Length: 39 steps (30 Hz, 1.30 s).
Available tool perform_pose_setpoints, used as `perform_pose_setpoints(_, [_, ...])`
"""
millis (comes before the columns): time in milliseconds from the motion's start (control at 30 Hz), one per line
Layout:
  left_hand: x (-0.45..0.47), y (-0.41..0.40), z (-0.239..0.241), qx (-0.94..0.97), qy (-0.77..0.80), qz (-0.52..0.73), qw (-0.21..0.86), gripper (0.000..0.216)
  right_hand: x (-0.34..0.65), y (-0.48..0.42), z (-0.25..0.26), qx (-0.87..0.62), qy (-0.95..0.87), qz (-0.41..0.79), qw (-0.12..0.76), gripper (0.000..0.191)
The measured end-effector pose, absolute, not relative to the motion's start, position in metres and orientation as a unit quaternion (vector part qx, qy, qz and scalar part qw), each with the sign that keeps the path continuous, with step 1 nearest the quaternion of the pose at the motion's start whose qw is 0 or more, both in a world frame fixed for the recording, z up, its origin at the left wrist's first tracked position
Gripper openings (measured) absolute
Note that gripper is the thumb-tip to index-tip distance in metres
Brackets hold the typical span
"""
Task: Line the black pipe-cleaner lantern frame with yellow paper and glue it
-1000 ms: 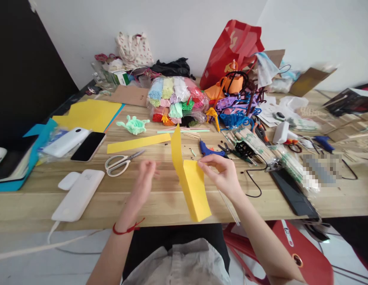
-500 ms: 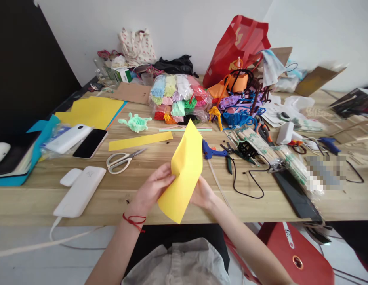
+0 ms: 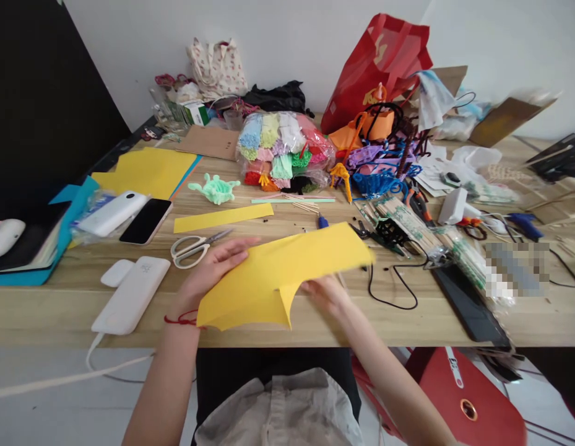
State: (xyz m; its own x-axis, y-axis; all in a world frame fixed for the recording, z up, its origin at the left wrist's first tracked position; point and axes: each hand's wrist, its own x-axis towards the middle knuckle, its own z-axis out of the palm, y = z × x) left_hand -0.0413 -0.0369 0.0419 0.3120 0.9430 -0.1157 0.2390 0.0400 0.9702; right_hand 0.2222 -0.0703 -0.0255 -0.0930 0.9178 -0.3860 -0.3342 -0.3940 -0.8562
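Observation:
A folded sheet of yellow paper [image 3: 278, 275] lies nearly flat just above the wooden table [image 3: 64, 303], held by both hands. My left hand [image 3: 211, 267] grips its left edge, fingers stretched along the top and a red string on the wrist. My right hand [image 3: 325, 292] is under the sheet's right part, mostly hidden by it, fingers curled against the paper. White-handled scissors [image 3: 193, 247] and a yellow paper strip [image 3: 223, 217] lie just beyond the left hand.
A white power bank [image 3: 132, 295], a small white case [image 3: 117, 272] and a black phone [image 3: 146, 220] lie at left. Yellow sheets [image 3: 145, 171], a bag of coloured pipe cleaners [image 3: 282, 152], a red bag [image 3: 377, 62], sticks, cables and a black tablet [image 3: 468, 303] crowd the back and right.
The yellow sheet hung upright from my right hand; my left hand took hold of it. Both hands have turned and spread it to lie almost flat.

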Motion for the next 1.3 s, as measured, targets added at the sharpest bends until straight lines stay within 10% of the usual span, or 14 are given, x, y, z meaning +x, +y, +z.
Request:
perform_pose_setpoints(333, [-0.013,-0.049,0.007,0.725,0.601,0.286,0.176,0.042,0.277,-0.110,-0.043,-0.644,-0.407,0.470,0.446,0.064])
perform_pose_setpoints(1300, [0.028,-0.105,-0.039,0.832,0.547,0.082,0.044,0.063,0.279,-0.118,-0.050,-0.656,-0.627,0.267,0.324,0.022])
